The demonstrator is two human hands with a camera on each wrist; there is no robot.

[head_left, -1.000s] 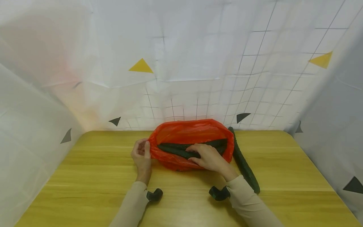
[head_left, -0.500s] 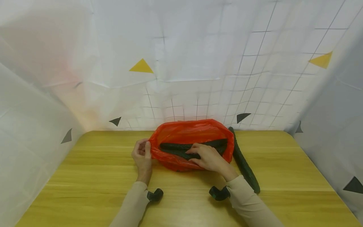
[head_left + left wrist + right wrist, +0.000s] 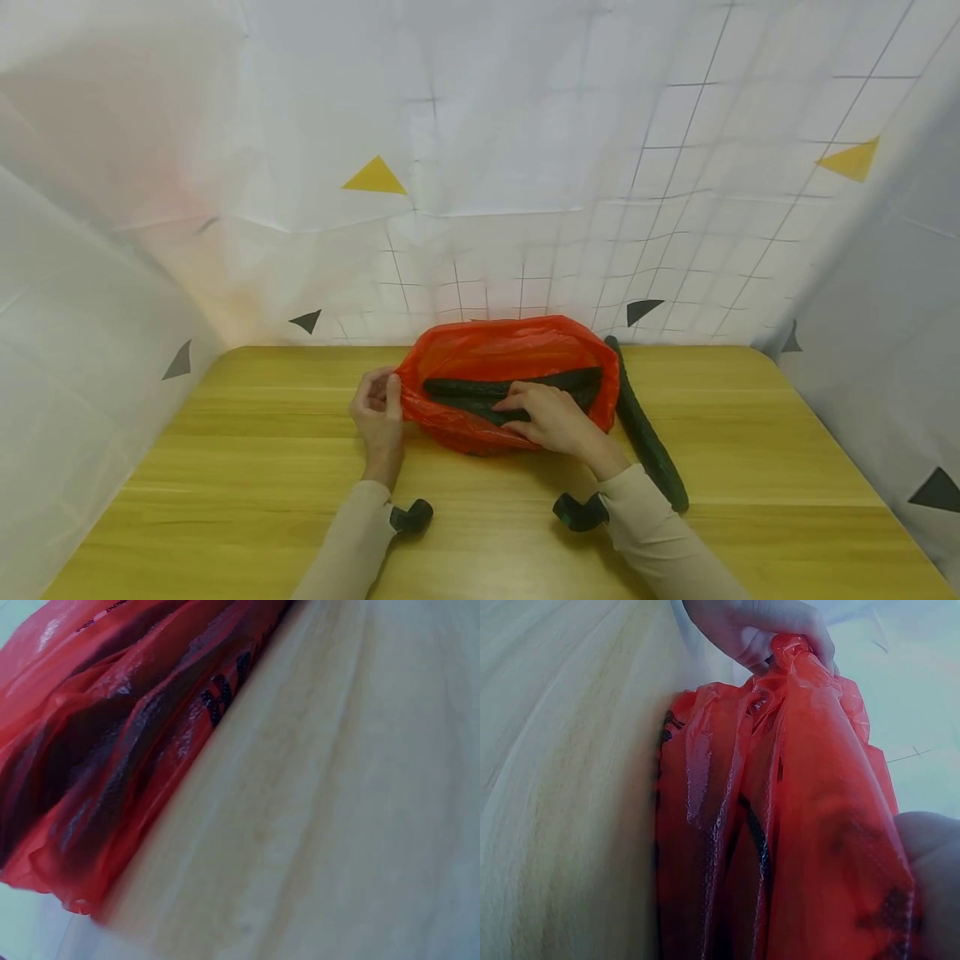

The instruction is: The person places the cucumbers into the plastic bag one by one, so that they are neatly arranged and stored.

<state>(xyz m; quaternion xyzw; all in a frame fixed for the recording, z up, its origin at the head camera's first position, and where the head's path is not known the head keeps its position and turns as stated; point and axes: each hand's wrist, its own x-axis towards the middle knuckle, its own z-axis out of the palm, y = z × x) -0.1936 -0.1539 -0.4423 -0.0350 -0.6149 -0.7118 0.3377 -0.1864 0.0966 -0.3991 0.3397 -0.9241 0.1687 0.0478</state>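
A red plastic bag (image 3: pixel 487 342) lies on the table with its mouth held wide. My left hand (image 3: pixel 381 417) grips the bag's left rim, and the right wrist view shows its fingers round the bunched plastic (image 3: pixel 799 656). Inside the bag, my right hand (image 3: pixel 558 417) holds the near cucumber (image 3: pixel 468 406) between thumb and fingers. Behind it lies another cucumber (image 3: pixel 465 387), partly covered by that hand. Dark long shapes show through the bag's side (image 3: pixel 135 750) in the left wrist view, where the left hand is out of sight.
One more cucumber (image 3: pixel 648 433) lies slantwise on the wooden table (image 3: pixel 247 467), just right of the bag and close to the right forearm. A white sheet (image 3: pixel 487 167) stands behind the table. Black wrist mounts (image 3: pixel 577 511) jut inward from both sleeves.
The near cucumber has sunk lower into the bag, its left end moving slightly right. The bag's left rim and left hand have shifted a little right. The right hand has barely moved.
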